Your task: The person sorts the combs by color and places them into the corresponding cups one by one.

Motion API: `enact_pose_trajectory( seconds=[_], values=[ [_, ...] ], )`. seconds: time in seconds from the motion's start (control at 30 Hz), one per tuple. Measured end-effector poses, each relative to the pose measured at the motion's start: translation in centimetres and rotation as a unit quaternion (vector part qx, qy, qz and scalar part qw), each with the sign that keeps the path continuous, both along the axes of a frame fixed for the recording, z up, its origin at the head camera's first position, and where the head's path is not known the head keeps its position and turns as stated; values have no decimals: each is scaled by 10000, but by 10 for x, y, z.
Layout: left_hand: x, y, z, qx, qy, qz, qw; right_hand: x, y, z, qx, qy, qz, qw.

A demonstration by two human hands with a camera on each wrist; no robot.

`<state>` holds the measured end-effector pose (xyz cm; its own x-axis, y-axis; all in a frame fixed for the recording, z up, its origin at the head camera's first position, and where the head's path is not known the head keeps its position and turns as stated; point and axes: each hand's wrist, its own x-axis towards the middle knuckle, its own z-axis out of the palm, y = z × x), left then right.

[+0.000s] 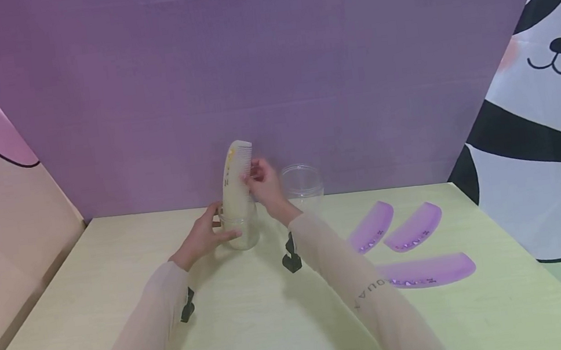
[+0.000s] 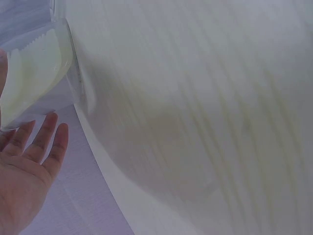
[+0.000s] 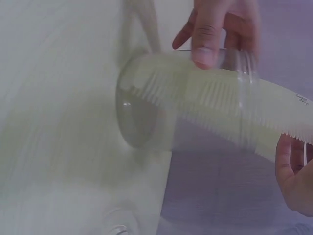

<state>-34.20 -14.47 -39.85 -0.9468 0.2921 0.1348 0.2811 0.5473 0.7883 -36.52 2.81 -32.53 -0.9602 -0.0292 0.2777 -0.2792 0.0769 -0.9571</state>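
A clear plastic jar (image 1: 243,233) stands upright near the back of the pale table (image 1: 256,318). My left hand (image 1: 216,229) grips its side; in the right wrist view its thumb and fingers (image 3: 205,49) wrap the jar (image 3: 142,122). A pale yellow comb (image 1: 235,180) stands on end inside the jar, its top half sticking out. My right hand (image 1: 255,177) pinches the comb's toothed edge near the top. The right wrist view shows the comb (image 3: 220,105) passing through the jar's mouth. In the left wrist view the comb (image 2: 34,78) lies beyond my left hand (image 2: 29,161).
A second clear jar (image 1: 303,187) stands just right of my hands by the purple back wall (image 1: 268,71). Three purple combs (image 1: 371,227) (image 1: 414,227) (image 1: 426,272) lie flat on the table's right side. Printed panels close off both sides.
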Motion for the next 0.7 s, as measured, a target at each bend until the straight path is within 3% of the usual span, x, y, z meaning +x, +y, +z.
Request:
enact_pose_trajectory(
  seconds=[0.27,0.7],
  values=[
    [3,0,3,-30,-20,67,10000,3,-3,-9,75,-145,113,9998],
    [4,1,4,-13,-51,37,10000,5,-4,-17,102,-149,-103,9998]
  ],
)
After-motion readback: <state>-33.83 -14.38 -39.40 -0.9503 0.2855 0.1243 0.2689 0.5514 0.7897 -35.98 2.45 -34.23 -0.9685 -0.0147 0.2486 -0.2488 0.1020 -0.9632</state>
